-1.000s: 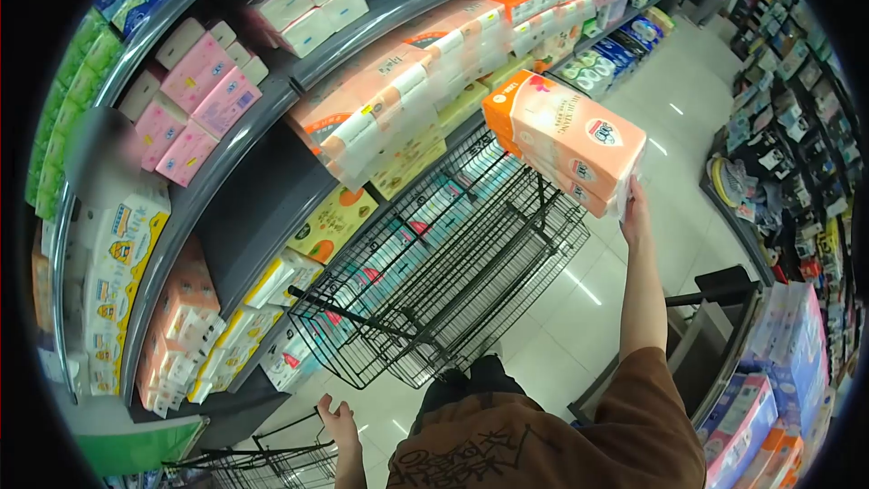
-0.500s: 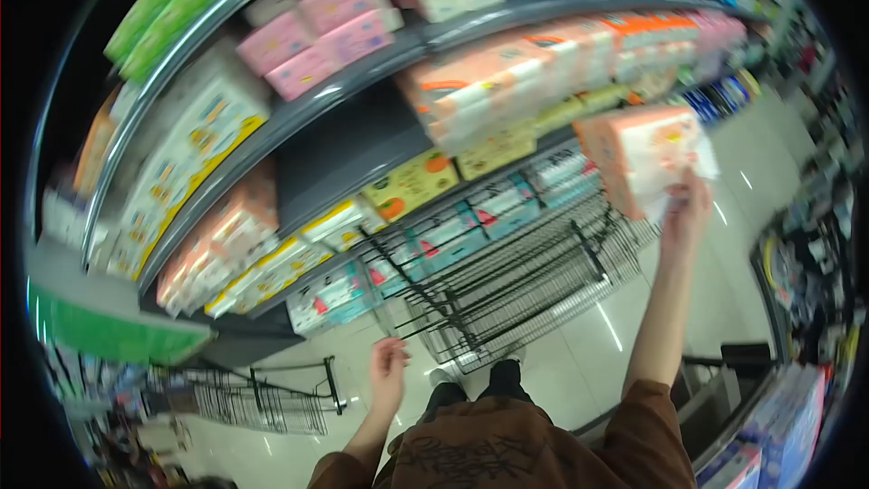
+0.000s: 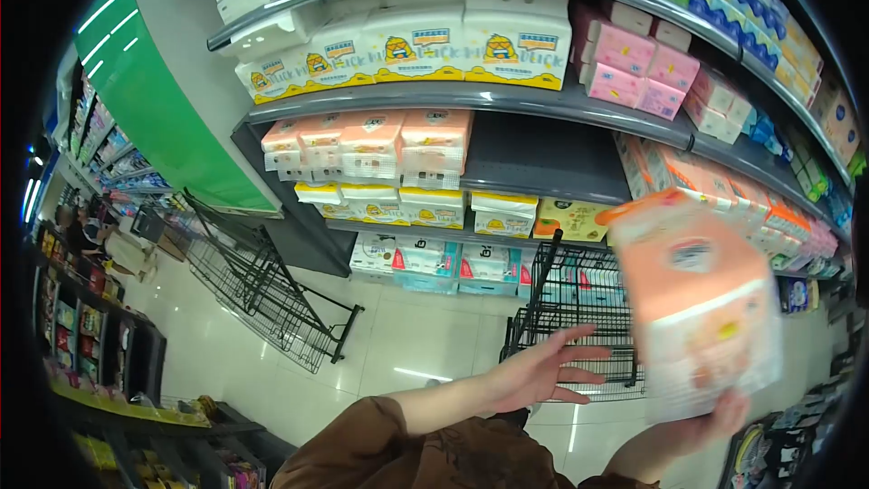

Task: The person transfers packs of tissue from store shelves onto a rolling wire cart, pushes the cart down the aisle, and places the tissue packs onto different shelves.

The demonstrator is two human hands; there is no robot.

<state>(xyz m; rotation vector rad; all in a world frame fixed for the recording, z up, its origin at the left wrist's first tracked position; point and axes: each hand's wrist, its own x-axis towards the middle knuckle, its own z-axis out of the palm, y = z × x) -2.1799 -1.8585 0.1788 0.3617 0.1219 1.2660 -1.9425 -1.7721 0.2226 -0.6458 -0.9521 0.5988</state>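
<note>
Two black wire carts [image 3: 579, 308].

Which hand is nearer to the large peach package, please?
Right: the right hand grips the peach package at its lower end, while the left hand is open beside it, not touching.

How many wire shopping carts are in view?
2: one cart at left beside the green panel; another cart by the shelves, partly behind the held pack. More could be hidden.

Package [image 3: 695, 294]: peach, orange edge, whitish lower part. Sleeves [image 3: 348, 444]: brown. Panel [image 3: 167, 109]: green, white streaks. Cart [image 3: 579, 285]: black.
</note>
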